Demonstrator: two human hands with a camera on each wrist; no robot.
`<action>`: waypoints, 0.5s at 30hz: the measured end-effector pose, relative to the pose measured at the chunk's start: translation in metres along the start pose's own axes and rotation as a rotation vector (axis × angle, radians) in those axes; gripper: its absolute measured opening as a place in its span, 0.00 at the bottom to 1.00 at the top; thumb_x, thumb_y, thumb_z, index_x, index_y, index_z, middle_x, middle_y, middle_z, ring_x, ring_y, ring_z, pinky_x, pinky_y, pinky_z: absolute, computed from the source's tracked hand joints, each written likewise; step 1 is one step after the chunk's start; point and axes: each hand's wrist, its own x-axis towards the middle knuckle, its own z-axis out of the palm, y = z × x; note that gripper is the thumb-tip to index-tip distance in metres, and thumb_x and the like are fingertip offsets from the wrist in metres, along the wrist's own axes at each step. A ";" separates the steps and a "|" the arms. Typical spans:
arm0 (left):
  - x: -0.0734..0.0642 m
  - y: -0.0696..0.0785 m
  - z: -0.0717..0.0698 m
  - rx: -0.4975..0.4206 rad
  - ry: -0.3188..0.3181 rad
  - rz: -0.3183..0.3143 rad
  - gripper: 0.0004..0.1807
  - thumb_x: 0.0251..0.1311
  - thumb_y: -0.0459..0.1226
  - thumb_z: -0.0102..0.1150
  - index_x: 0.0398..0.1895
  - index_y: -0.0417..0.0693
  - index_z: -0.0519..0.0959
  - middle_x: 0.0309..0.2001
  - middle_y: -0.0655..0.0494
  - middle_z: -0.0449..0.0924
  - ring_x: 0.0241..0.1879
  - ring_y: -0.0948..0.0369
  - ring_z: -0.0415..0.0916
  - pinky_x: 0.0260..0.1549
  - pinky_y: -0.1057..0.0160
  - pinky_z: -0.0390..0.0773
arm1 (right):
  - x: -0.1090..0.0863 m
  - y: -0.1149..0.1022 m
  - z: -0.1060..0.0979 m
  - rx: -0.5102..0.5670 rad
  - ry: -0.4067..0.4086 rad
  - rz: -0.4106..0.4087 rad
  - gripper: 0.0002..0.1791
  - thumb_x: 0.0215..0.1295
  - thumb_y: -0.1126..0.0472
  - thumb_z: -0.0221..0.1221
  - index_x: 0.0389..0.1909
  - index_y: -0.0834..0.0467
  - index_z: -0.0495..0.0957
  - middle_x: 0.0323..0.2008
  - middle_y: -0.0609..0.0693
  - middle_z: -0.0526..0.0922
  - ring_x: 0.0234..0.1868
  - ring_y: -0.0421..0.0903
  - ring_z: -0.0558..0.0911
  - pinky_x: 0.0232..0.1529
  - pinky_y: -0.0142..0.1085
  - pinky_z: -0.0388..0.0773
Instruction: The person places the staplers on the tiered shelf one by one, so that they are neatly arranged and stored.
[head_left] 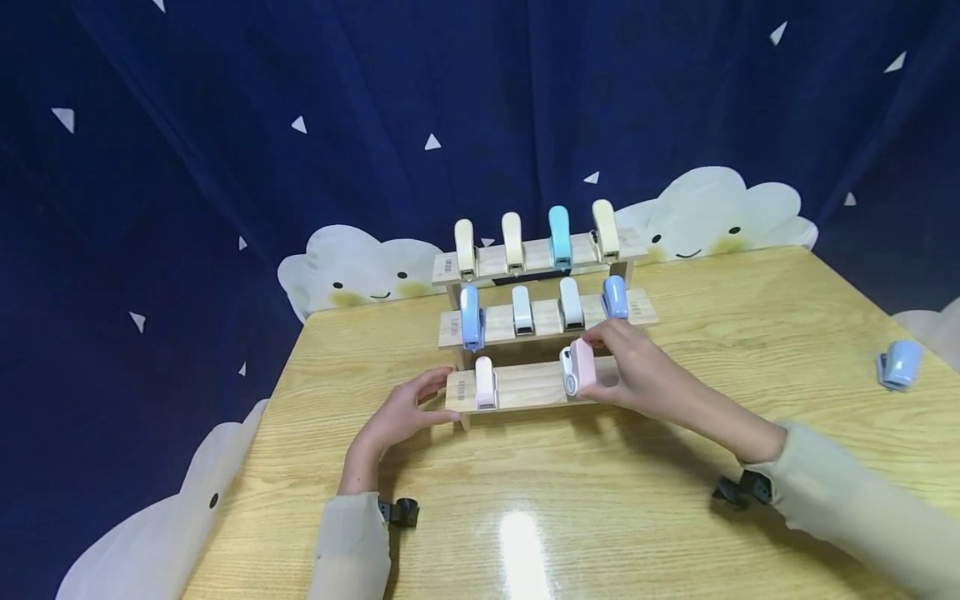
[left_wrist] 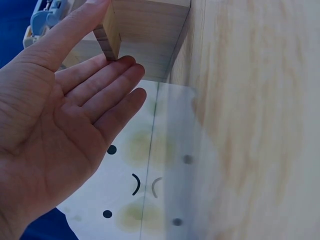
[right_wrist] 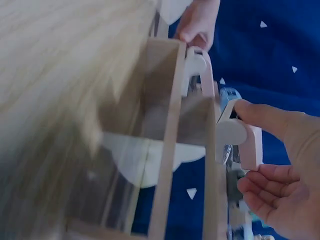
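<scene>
My right hand (head_left: 630, 367) pinches a small pink-and-white stapler (head_left: 584, 364) between thumb and fingertips. It is tilted at the right part of the wooden rack's lowest shelf (head_left: 532, 385); in the right wrist view its rounded white base (right_wrist: 232, 131) faces the camera, close to the board's edge. Whether it touches the shelf I cannot tell. At that shelf's left end, my left hand (head_left: 408, 408) rests with thumb and fingers spread about the board's end. Its fingers look nearly straight in the left wrist view. A white-and-pink stapler (head_left: 486, 383) stands just right of it.
On the middle shelf are a blue stapler (head_left: 470, 317), two white ones and another blue stapler (head_left: 615, 296). Cream staplers and a turquoise stapler (head_left: 559, 237) line the top shelf. Far right on the table (head_left: 712, 333) lies a blue stapler (head_left: 898, 365). A dark curtain hangs behind.
</scene>
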 end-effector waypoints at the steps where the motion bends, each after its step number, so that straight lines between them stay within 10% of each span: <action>1: 0.000 0.000 0.000 0.000 0.000 0.001 0.43 0.54 0.45 0.71 0.73 0.53 0.62 0.73 0.48 0.63 0.73 0.48 0.61 0.73 0.48 0.63 | 0.001 -0.001 0.003 -0.004 -0.010 0.002 0.36 0.41 0.54 0.78 0.49 0.67 0.73 0.44 0.57 0.79 0.46 0.51 0.80 0.49 0.45 0.84; 15: 0.000 0.000 -0.001 0.007 -0.007 0.006 0.45 0.54 0.46 0.70 0.74 0.53 0.60 0.73 0.47 0.63 0.73 0.48 0.61 0.73 0.47 0.62 | 0.012 -0.008 0.032 -0.062 -0.082 0.010 0.35 0.44 0.53 0.76 0.47 0.69 0.73 0.43 0.59 0.79 0.46 0.53 0.78 0.52 0.48 0.79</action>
